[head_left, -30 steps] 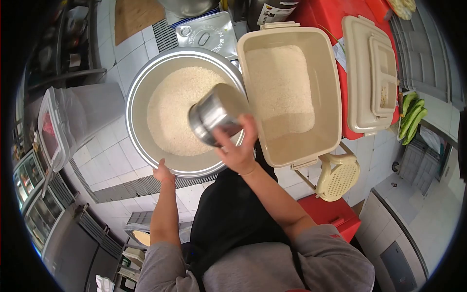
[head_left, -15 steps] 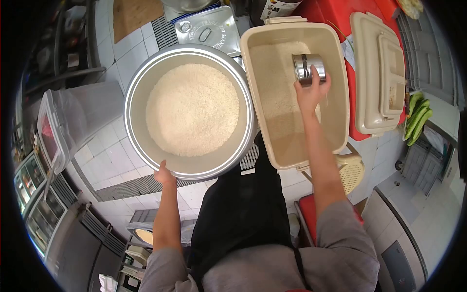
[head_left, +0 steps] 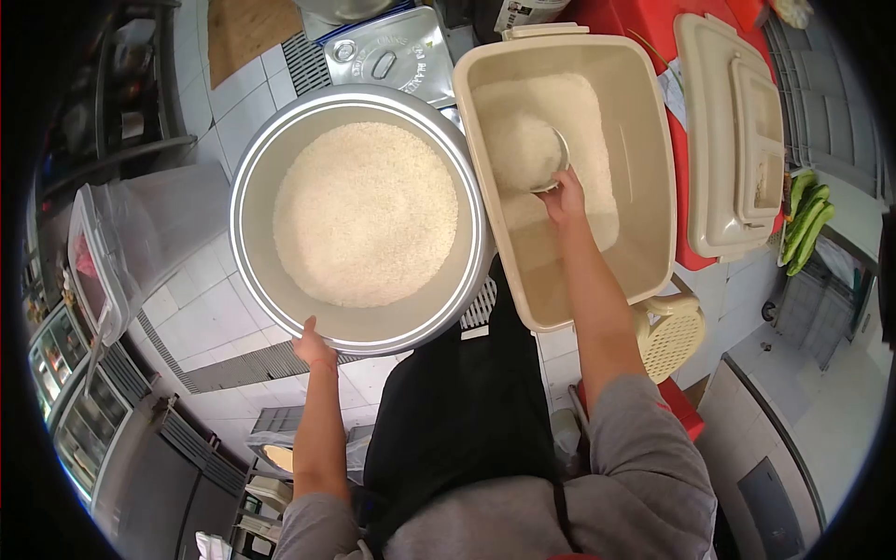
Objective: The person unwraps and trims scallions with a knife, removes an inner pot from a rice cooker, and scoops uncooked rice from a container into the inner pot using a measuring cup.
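Note:
A large round metal pot (head_left: 252, 271) stands on the left with a broad heap of white rice (head_left: 369, 215) in it. My left hand (head_left: 314, 345) is closed on the pot's near rim. Beside it is a deep beige plastic bin (head_left: 546, 294), with more rice (head_left: 597, 177) across its bottom. Inside that bin my right hand (head_left: 567, 198) grips a metal cup (head_left: 564, 149) by its side. The cup is tilted with its mouth among the rice, and rice fills it; part of its wall is hidden.
A beige bin lid (head_left: 702, 140) rests on a red surface (head_left: 635, 23) at the right. Behind the pot lies a square metal tin (head_left: 392, 61). A clear plastic container (head_left: 159, 224) stands left. Long green vegetables (head_left: 805, 224) are at far right, and a cream perforated stool (head_left: 674, 336) is near the bin.
My right hand has moved left and slightly nearer with the cup, which has turned from sideways to mouth up and now holds rice. My left hand has stayed on the pot's rim.

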